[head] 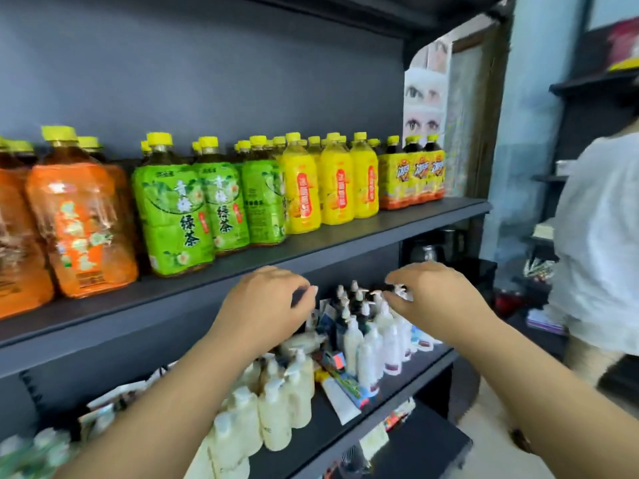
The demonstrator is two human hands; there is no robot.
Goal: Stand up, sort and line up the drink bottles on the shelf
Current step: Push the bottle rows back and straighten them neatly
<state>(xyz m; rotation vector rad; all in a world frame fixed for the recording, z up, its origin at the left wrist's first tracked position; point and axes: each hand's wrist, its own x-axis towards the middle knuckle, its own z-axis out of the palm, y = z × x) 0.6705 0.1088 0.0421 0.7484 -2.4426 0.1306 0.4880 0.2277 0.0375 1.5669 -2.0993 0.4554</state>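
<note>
Drink bottles [301, 188] are seen upright on upper shelf [397, 224], long axes vertical, caps up, labels facing out, grouped by colour: orange, green, yellow. Judged heavy w/ liquid, stiff but slick plastic; best gripped at mid-body or neck. Left hand [266, 302] & right hand [435, 299] are held below shelf edge, fingers loosely curled, nothing held.

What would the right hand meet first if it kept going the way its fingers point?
Probably the white pump bottles on the lower shelf: the right hand hovers just above their pump heads, fingers curled downward. Depth is unclear.
</note>
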